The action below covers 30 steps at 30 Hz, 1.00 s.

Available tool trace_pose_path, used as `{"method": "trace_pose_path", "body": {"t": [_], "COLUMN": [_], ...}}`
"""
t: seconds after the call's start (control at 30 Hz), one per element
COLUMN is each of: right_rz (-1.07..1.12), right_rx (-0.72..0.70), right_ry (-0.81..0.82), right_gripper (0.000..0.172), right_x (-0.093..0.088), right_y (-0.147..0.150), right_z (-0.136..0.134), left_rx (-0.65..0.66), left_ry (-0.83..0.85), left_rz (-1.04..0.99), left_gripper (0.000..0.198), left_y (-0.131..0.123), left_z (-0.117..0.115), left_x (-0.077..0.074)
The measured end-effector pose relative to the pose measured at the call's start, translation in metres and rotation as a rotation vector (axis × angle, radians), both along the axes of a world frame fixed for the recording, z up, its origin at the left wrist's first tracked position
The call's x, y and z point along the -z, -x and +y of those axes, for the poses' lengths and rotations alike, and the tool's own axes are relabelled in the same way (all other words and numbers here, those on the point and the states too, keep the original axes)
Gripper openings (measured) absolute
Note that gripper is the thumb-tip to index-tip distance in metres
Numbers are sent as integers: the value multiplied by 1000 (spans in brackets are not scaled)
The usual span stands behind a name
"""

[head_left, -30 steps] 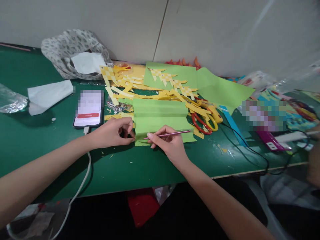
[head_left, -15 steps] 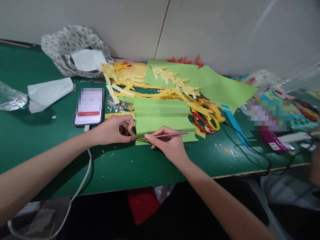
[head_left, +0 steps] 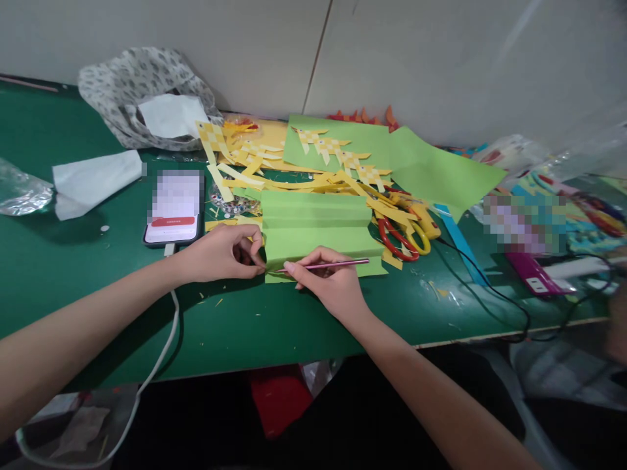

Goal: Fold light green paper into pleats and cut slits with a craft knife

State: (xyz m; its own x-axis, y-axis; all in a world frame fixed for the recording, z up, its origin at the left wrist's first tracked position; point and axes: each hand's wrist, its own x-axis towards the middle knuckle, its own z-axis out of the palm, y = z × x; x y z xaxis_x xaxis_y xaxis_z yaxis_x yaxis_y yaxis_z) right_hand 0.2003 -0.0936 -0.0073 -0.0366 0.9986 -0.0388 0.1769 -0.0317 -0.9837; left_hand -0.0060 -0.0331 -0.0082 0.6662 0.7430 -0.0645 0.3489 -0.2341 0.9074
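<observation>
A light green sheet of paper [head_left: 318, 238] with several crosswise creases lies on the table in front of me. My left hand [head_left: 230, 254] pinches its lower left corner between thumb and forefinger. In my right hand [head_left: 330, 281] is a slim, shiny pink pencil [head_left: 336, 264], held in a writing grip. The pencil lies low over the paper, and its tip points left, close to my left fingertips. Whether the tip touches the sheet is too small to tell.
Left of the paper lies a phone [head_left: 174, 209] on a white cable. Yellow paper strips [head_left: 289, 183], red-handled scissors [head_left: 394, 241] and a yellow glue gun [head_left: 426, 219] are behind and to the right. A patterned cloth bag [head_left: 132, 91] rests against the wall. The table's edge [head_left: 235, 370] is near me.
The view has shifted very slightly. Both hands, the pencil and the green paper hold nearly the same position.
</observation>
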Motion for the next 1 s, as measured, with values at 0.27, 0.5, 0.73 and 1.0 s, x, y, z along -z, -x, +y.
{"method": "trace_pose_path", "body": {"t": [0.27, 0.5, 0.73, 1.0], "right_rz": [24, 21, 21, 13], "right_rx": [14, 13, -13, -32], "right_ry": [5, 14, 28, 41], "right_gripper": [27, 25, 25, 26], "right_x": [0, 0, -3, -4], "right_y": [0, -1, 0, 0], "right_z": [1, 1, 0, 0], "left_rx": [3, -9, -4, -1], "left_ry": [8, 9, -2, 2], "left_rz": [1, -4, 0, -12], "left_gripper": [25, 26, 26, 28], "left_y": [1, 0, 0, 0], "left_z": [2, 0, 1, 1], "left_x": [2, 2, 1, 2]}}
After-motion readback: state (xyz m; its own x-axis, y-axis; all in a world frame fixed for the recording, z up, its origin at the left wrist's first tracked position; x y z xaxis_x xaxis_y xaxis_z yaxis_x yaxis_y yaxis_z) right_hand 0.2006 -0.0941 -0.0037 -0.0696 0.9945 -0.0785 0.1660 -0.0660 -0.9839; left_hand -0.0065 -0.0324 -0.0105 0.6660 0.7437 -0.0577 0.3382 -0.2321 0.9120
